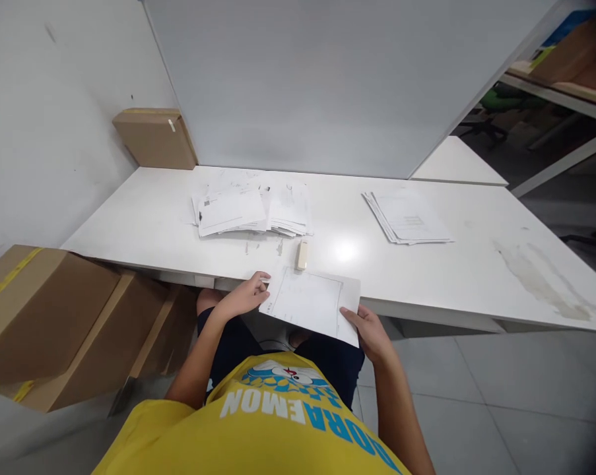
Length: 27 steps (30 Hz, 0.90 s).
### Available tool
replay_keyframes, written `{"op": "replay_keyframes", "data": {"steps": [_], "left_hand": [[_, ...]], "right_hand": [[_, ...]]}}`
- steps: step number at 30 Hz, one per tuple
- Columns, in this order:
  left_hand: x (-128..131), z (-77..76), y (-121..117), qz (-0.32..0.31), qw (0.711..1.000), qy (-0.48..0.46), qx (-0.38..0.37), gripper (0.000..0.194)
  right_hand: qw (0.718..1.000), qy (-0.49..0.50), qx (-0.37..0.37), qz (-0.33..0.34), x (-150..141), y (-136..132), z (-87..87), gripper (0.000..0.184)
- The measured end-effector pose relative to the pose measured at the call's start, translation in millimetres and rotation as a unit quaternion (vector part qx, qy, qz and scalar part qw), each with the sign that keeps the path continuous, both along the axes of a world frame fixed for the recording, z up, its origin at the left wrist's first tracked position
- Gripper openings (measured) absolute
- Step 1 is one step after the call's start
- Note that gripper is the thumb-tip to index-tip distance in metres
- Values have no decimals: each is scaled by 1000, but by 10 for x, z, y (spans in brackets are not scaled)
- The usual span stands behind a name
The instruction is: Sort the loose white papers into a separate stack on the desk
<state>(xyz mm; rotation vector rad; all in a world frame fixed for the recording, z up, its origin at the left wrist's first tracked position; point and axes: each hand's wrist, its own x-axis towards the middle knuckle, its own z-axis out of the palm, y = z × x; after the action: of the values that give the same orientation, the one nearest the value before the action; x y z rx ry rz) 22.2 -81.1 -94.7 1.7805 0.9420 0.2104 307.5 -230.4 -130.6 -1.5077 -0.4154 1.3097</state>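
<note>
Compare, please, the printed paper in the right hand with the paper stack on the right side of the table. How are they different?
The printed paper is gripped by the right hand and overhangs the near edge of the table; the paper stack lies wholly on it, untouched. The printed paper shows a large lined frame; the paper stack's top sheet shows a small, faint block of print. Both are white.

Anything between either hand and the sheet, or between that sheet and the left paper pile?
Nothing visible blocks left hand or right hand from the sheet; a small beige object lies between it and the paper pile.
</note>
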Motion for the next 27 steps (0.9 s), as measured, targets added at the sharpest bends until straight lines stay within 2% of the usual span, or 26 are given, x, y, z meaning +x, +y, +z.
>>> {"op": "replay_keyframes", "data": {"steps": [4, 8, 10, 13, 15, 19, 22, 27], "left_hand": [[188, 82, -30, 15, 997, 25, 74, 32], [372, 174, -18, 56, 973, 47, 221, 24], [504, 168, 52, 25, 951, 25, 307, 27], [747, 70, 251, -82, 913, -36, 399, 38], [900, -22, 404, -126, 904, -46, 405, 46], [1080, -127, 602, -117, 935, -22, 334, 51], [1110, -125, 630, -94, 948, -29, 303, 50], [1126, -114, 621, -85, 948, -41, 303, 47]], "right_hand": [[999, 12, -3, -49, 172, -80, 48, 44], [997, -2, -28, -72, 383, -148, 76, 41], [996, -5, -32, -81, 492, -174, 50, 41], [996, -3, -22, -85, 635, -193, -33, 42], [997, 1, -12, -81, 706, -196, -94, 44], [998, -6, -5, -59, 769, -190, -174, 44], [999, -14, 0, -31, 761, -173, -190, 43], [1000, -15, -11, -16, 726, -132, -179, 39]]}}
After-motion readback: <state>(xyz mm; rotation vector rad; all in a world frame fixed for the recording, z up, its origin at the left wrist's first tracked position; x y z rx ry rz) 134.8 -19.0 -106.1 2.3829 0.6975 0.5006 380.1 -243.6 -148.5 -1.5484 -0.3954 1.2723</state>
